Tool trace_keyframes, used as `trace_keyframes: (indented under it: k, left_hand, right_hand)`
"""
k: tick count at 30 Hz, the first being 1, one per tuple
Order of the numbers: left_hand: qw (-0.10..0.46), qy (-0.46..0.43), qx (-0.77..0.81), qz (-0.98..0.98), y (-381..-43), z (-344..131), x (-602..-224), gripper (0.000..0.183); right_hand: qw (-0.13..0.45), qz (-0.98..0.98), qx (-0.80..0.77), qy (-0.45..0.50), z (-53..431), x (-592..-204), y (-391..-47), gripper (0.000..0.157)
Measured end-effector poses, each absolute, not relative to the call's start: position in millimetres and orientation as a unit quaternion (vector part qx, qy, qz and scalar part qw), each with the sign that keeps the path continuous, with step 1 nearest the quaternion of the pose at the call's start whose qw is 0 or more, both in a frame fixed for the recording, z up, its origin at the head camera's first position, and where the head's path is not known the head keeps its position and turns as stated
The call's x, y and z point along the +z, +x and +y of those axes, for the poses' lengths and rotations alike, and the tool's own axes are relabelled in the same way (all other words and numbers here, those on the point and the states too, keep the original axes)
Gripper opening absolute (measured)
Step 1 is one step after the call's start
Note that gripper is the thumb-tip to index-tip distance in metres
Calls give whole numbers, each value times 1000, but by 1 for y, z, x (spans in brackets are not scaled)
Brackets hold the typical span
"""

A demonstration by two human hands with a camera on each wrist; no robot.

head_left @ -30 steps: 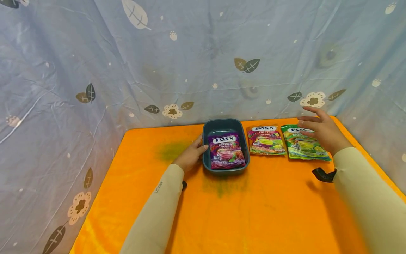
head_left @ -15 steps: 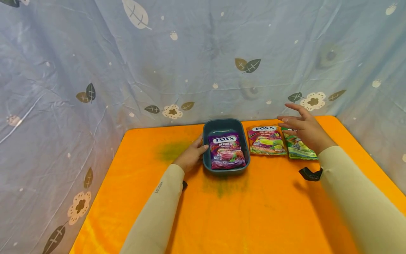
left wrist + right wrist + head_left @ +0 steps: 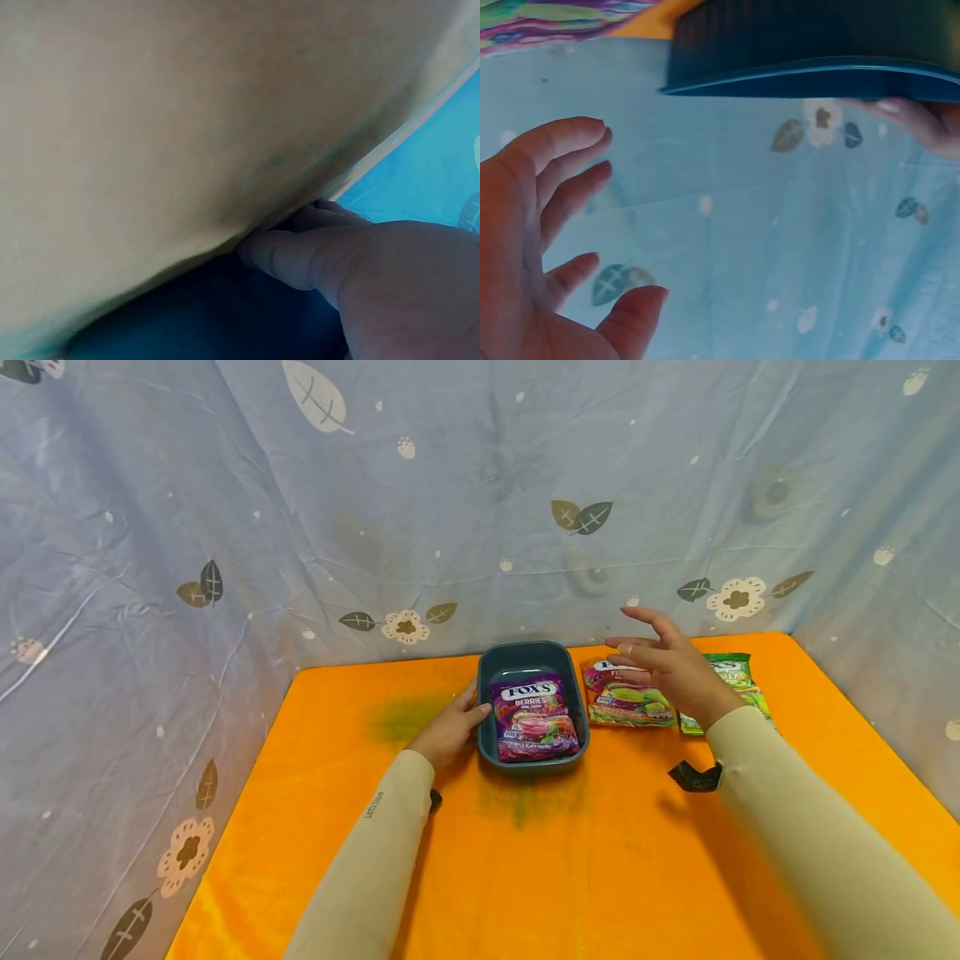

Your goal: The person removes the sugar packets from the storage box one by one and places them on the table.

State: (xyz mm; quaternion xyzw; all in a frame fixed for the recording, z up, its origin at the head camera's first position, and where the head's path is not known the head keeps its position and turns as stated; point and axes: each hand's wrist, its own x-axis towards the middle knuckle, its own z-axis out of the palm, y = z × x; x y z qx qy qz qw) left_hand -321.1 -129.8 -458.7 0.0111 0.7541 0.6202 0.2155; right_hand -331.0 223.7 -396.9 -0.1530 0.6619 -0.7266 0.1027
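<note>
My left hand (image 3: 448, 727) holds the left wall of a dark blue plastic tub (image 3: 525, 658), its thumb over the rim and its fingers outside. Inside the tub lies a purple Fox's Berries candy packet (image 3: 536, 720). Spread and holding nothing, my right hand (image 3: 675, 670) is over the orange-red Fox's Fruits packet (image 3: 624, 702), partly covering it. A green Fox's candy packet (image 3: 733, 672) lies to the right, half hidden behind that hand. In the right wrist view the fingers (image 3: 570, 142) are loosely bent, apart from the tub (image 3: 817, 41).
An orange cloth (image 3: 570, 877) covers the table. Behind and at the sides hangs a pale blue curtain (image 3: 465, 485) printed with leaves and flowers. A black strap piece (image 3: 695, 777) sticks out at the right wrist.
My right hand has moved left, from over the green packet to over the Fruits packet, uncovering part of the green one. The left hand and tub have stayed put.
</note>
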Motion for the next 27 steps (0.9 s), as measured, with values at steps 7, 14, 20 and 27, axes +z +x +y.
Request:
trace_keyframes:
  k: [7, 14, 20, 27]
  left_hand:
    - [218, 8, 619, 755, -320, -129, -455, 64]
    - [209, 0, 612, 763, -320, -130, -461, 62]
    - [209, -1, 619, 757, -320, -130, -463, 61]
    - [208, 9, 615, 760, -320, -130, -461, 61]
  right_hand:
    - [119, 637, -744, -165, 201, -402, -331, 63]
    - [133, 627, -749, -171, 182, -410, -328, 63]
    - [152, 626, -741, -188, 159, -418, -323, 64]
    - [134, 658, -719, -179, 133, -431, -320, 65]
